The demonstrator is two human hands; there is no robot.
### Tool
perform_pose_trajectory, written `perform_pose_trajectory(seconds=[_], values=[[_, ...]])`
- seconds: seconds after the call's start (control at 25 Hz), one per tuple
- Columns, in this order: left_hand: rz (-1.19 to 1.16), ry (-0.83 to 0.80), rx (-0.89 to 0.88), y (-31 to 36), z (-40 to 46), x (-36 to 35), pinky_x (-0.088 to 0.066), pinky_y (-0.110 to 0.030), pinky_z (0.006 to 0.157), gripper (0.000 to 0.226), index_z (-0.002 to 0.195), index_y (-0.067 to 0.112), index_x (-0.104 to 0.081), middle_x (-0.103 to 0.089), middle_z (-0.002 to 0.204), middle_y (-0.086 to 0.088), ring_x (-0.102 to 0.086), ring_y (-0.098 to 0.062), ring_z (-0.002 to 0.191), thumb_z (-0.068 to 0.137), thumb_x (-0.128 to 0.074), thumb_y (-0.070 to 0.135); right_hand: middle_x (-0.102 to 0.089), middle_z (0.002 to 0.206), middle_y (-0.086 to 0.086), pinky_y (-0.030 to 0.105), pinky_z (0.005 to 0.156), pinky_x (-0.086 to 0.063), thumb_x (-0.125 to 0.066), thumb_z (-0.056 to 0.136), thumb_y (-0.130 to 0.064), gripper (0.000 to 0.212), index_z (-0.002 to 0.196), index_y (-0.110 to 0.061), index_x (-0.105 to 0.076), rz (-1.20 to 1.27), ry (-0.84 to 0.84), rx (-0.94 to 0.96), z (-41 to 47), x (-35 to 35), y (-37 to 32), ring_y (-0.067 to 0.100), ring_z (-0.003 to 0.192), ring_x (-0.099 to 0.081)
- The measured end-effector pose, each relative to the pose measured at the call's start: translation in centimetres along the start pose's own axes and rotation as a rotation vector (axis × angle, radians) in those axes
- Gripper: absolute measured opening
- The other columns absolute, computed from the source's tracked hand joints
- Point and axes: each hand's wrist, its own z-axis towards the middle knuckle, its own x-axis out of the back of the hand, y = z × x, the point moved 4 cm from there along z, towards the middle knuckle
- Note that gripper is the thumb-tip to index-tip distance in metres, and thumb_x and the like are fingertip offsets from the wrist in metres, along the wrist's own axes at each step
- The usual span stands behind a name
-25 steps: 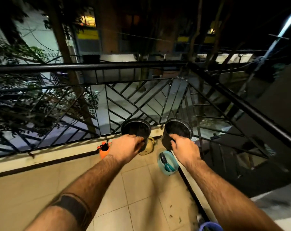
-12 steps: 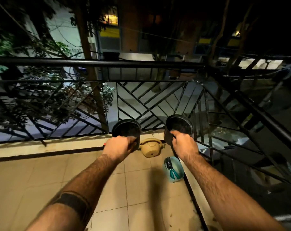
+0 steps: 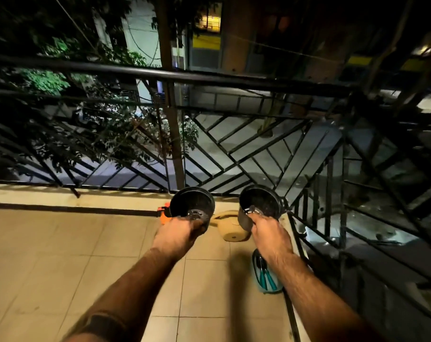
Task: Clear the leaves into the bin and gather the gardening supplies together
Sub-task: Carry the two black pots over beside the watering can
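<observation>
Head view shows each hand carrying one black plastic pot by its near rim, both held above the tiled floor in front of the railing (image 3: pixel 209 80). The left hand (image 3: pixel 177 236) has its fingers curled over the edge of the left pot (image 3: pixel 193 202); the right hand (image 3: pixel 268 233) pinches the rim of the right pot (image 3: pixel 261 206). Both pots tip their mouths toward the camera and look empty, with only the drainage bases showing inside. The gathering spot lies just below and ahead: a tan watering can (image 3: pixel 230 229) between the pots, an orange sprayer (image 3: pixel 164 214) behind the left one, and a teal tub (image 3: pixel 266 280) of teal-handled tools under the right forearm. The right pot is nearer the tub, so it likely goes down there
</observation>
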Motion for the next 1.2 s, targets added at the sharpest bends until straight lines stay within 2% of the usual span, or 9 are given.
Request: perform_pose_trajectory(seconds=[0.28, 0.4, 0.6, 0.76, 0.84, 0.92, 1.04, 1.12, 1.2], values=[[0.075, -0.032, 0.017, -5.7, 7.5, -18.0, -0.049, -0.039, 0.094, 0.039, 0.143, 0.047, -0.041, -0.058, 0.135, -0.002, -0.051, -0.026, 0.128, 0.104, -0.036, 0.051, -0.064, 0.126, 0.004, 0.039, 0.095, -0.052, -0.059, 0.096, -0.012, 0.056, 0.145, -0.035, -0.046, -0.013, -0.028, 0.061, 8.3, -17.2, 2.6, 0.024, 0.114, -0.061], [0.08, -0.005, 0.027, -8.9, 11.0, -26.4, -0.051, -0.037, 0.089, 0.037, 0.141, 0.049, -0.043, -0.059, 0.13, 0.0, -0.053, -0.024, 0.122, 0.104, -0.043, 0.045, -0.062, 0.13, 0.006, 0.039, 0.099, -0.051, -0.059, 0.097, -0.014, 0.056, 0.147, -0.034, -0.045, 0.029, -0.026, 0.053, 12.1, -26.0, 3.6, 0.025, 0.118, -0.06], [0.075, 0.046, -0.017, -13.6, 17.9, -42.6, -0.053, -0.037, 0.084, 0.037, 0.14, 0.046, -0.046, -0.061, 0.127, 0.0, -0.054, -0.024, 0.116, 0.104, -0.044, 0.04, -0.063, 0.131, 0.006, 0.035, 0.098, -0.047, -0.049, 0.098, -0.006, 0.05, 0.142, -0.029, -0.052, 0.004, 0.028, 0.101, 18.3, -42.9, 5.7, 0.026, 0.12, -0.06], [0.079, 0.057, -0.037, -16.6, 21.8, -53.1, -0.049, -0.034, 0.082, 0.034, 0.136, 0.042, -0.053, -0.065, 0.12, -0.001, -0.057, -0.026, 0.111, 0.103, -0.045, 0.039, -0.062, 0.134, 0.006, 0.035, 0.1, -0.047, -0.056, 0.091, -0.001, 0.061, 0.146, -0.028, -0.049, -0.017, 0.007, 0.103, 22.6, -55.2, 8.0, 0.026, 0.122, -0.059], [0.068, 0.039, -0.04, -17.5, 23.3, -57.2, -0.046, -0.032, 0.081, 0.033, 0.133, 0.037, -0.058, -0.067, 0.119, -0.003, -0.058, -0.027, 0.11, 0.102, -0.046, 0.04, -0.061, 0.135, 0.014, 0.043, 0.106, -0.047, -0.051, 0.097, -0.005, 0.049, 0.143, -0.02, -0.054, 0.15, -0.022, 0.055, 24.4, -60.6, 9.4, 0.035, 0.124, -0.058], [0.047, 0.016, -0.021, -18.4, 24.5, -60.5, -0.046, -0.031, 0.08, 0.033, 0.131, 0.034, -0.06, -0.067, 0.118, -0.006, -0.059, -0.028, 0.108, 0.102, -0.046, 0.042, -0.063, 0.128, 0.023, 0.058, 0.103, -0.046, -0.045, 0.102, -0.013, 0.035, 0.132, -0.008, -0.063, 0.288, 0.004, 0.07, 25.9, -65.0, 10.6, 0.045, 0.12, -0.058], [0.006, -0.006, -0.005, -19.5, 25.3, -63.7, -0.051, -0.033, 0.078, 0.03, 0.123, 0.03, -0.063, -0.068, 0.112, -0.006, -0.062, -0.029, 0.102, 0.101, -0.046, 0.042, -0.064, 0.125, 0.025, 0.061, 0.1, -0.046, -0.047, 0.1, -0.019, 0.035, 0.127, -0.005, -0.065, 0.223, 0.029, 0.102, 26.8, -69.2, 11.9, 0.048, 0.119, -0.058], [-0.012, -0.052, -0.002, -19.8, 25.0, -65.2, -0.053, -0.037, 0.081, 0.024, 0.115, 0.028, -0.065, -0.068, 0.111, -0.006, -0.063, -0.03, 0.1, 0.099, -0.05, 0.039, -0.063, 0.131, 0.019, 0.054, 0.102, -0.048, -0.052, 0.095, -0.02, 0.041, 0.134, -0.014, -0.061, 0.206, -0.038, 0.097, 26.3, -70.8, 12.0, 0.042, 0.121, -0.059], [0.002, -0.1, 0.013, -20.0, 24.6, -66.5, -0.052, -0.038, 0.083, 0.021, 0.114, 0.029, -0.064, -0.066, 0.113, -0.006, -0.062, -0.028, 0.101, 0.099, -0.052, 0.036, -0.059, 0.137, 0.006, 0.041, 0.099, -0.049, -0.056, 0.089, -0.015, 0.058, 0.145, -0.03, -0.05, 0.077, -0.102, 0.058, 25.7, -71.4, 11.9, 0.03, 0.12, -0.058]])
